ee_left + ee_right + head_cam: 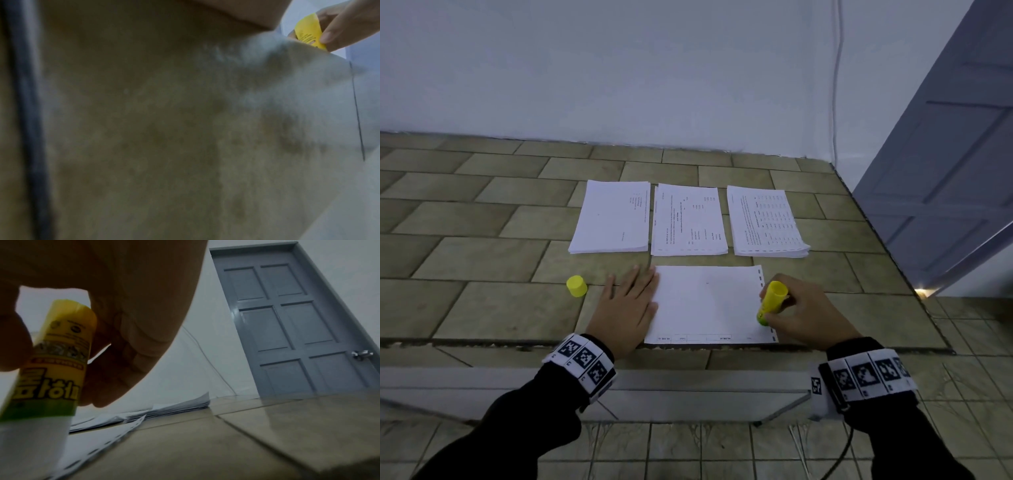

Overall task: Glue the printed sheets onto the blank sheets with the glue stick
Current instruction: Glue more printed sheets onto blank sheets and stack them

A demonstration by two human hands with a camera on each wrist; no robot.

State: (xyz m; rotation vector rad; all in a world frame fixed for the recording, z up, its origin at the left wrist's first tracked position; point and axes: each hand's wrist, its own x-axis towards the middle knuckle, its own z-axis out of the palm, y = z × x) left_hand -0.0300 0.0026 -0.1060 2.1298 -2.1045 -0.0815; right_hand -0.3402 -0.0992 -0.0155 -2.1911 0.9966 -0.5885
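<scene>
So on the left of the head view there's a yellow cap (576, 286) sitting by itself on the tiled surface (482, 308), just left of the person's left hand (627, 308). That hand is lying flat with fingers straight, pressing down the left edge of a single sheet (705, 301) in the lower middle of the frame, not gripping anything. The sheet is showing mostly blank with a strip of print along its near edge and punched holes down its right side. Above it, across the middle of the frame, three stacks are lying in a row: left stack (613, 217), middle stack (688, 221), right stack (765, 222), all with print facing up. Over on the right, the right hand (806, 313) is curling its fingers round the glue stick (772, 301), tilting it with the tip down on the sheet's lower right corner. A grey door (945, 171) is standing at the far right.
</scene>
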